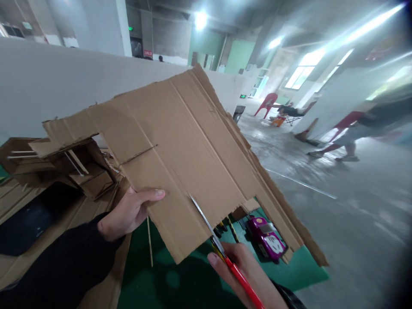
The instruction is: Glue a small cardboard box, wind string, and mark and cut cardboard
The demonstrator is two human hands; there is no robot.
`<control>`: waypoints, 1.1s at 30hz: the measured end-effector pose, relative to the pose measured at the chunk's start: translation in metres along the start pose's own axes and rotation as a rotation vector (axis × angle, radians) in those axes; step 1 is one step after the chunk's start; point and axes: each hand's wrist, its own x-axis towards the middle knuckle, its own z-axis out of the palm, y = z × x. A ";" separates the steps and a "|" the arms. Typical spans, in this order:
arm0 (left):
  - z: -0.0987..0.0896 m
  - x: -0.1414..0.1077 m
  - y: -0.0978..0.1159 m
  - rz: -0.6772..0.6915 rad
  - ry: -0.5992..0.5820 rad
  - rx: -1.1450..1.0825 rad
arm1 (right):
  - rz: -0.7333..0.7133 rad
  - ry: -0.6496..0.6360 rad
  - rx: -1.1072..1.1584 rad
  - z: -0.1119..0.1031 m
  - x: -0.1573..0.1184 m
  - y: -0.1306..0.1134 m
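Note:
A large sheet of brown corrugated cardboard (193, 141) fills the middle of the view, tilted up, with a slit in its left part and notches cut from its edges. My left hand (131, 210) grips its lower left edge, thumb on the near face and the other fingers hidden behind. In my right hand (244, 270) is a pair of scissors (236, 272) with red on the handle. One blade lies over the near face of the cardboard, reaching in from the lower edge; the other blade is mostly hidden by the sheet.
A purple toy car (265, 238) sits on the green tabletop (167, 283), beside a thin wooden stick (149, 242). Cardboard boxes (93, 171) and a black panel (38, 214) are at left. A white partition (80, 81) stands behind; a blurred person (363, 124) is at right.

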 end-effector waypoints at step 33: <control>0.005 -0.007 -0.031 -0.090 -0.112 -0.057 | -0.083 0.074 0.045 0.005 0.018 -0.004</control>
